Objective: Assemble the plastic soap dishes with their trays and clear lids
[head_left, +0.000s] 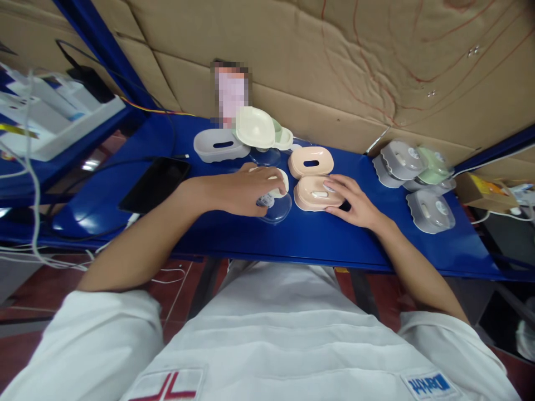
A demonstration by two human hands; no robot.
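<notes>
My left hand point(246, 189) lies over a cream soap box part point(279, 186) that rests on a clear plastic lid point(279, 210); the fingers curl around it. My right hand point(350, 199) rests on the right side of a peach soap box lid point(314, 194) lying on the blue table point(234, 234). Just behind that lid sits a peach tray with a slot point(311, 161).
A grey slotted tray point(219, 146) and stacked cream and green parts point(261, 129) stand behind my left hand. Several grey and green closed boxes point(418, 167) lie at the right. A black phone point(155, 182) is at the left. Cardboard covers the wall behind.
</notes>
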